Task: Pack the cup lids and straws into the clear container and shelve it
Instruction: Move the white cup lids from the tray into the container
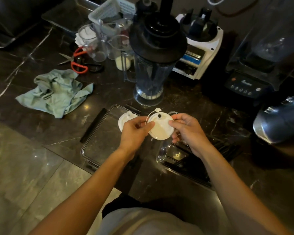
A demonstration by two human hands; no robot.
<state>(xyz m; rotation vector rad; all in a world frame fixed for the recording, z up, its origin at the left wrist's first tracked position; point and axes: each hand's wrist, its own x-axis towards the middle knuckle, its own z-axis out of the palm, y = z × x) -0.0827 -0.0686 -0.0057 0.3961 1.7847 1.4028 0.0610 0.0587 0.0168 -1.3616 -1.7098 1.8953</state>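
Blender jug (151,77) just behind hands.

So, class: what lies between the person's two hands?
In the head view, a white cup lid lies between them, pinched by the left hand on one side and the right hand on the other.

Bare forearms, light grey top, dark trousers

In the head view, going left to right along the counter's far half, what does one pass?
Green cloth → red-handled scissors → clear measuring cups → black-lidded blender jug → white blender base → black blender base with buttons.
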